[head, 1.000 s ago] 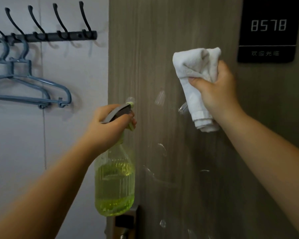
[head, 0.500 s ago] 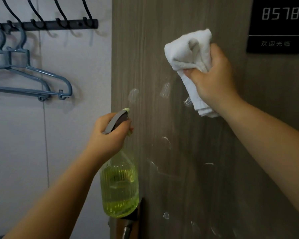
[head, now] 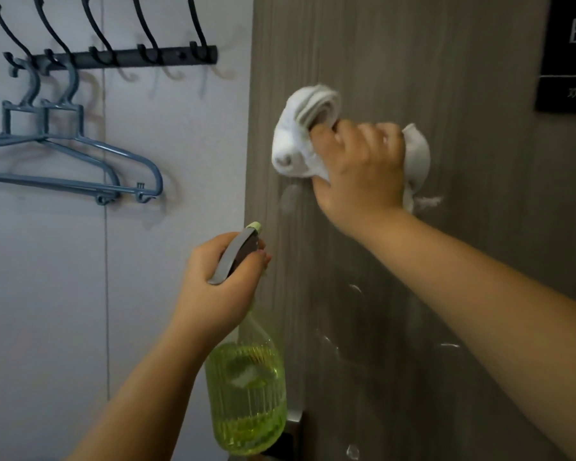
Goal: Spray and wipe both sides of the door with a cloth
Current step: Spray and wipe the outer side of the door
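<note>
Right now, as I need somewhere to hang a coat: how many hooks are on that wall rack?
5 hooks on the black rack; the two leftmost carry blue hangers. More may lie past the left edge.

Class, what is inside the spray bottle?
The spray bottle holds yellow-green liquid, which fills most of its ribbed body. The left hand grips the neck, so the level there and any dip tube cannot be seen.

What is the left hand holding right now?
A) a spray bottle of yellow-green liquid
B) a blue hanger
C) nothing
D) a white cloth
A: the left hand grips the spray bottle by its trigger head, while the right hand holds the cloth against the door.
</note>
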